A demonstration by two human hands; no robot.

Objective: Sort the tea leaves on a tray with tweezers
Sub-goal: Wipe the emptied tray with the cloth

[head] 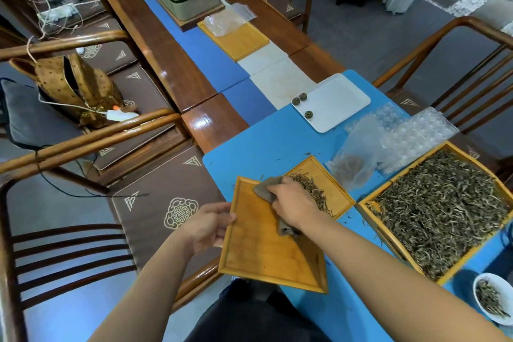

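Both forearms are bare from the lower edge of the view up to the wrists; no sleeve, cuff, watch, bracelet or glove shows on either. The left hand [206, 226] is bare, with no ring visible on the fingers that show. The right hand [293, 204] is bare too, its back and knuckles uncovered and unmarked. Below the hands, between the two forearms, lies a stretch of dark, near-black clothing [249, 314] with soft folds in the cloth; whether it is trousers or an apron cannot be told. The fingernails are too small and blurred to describe.
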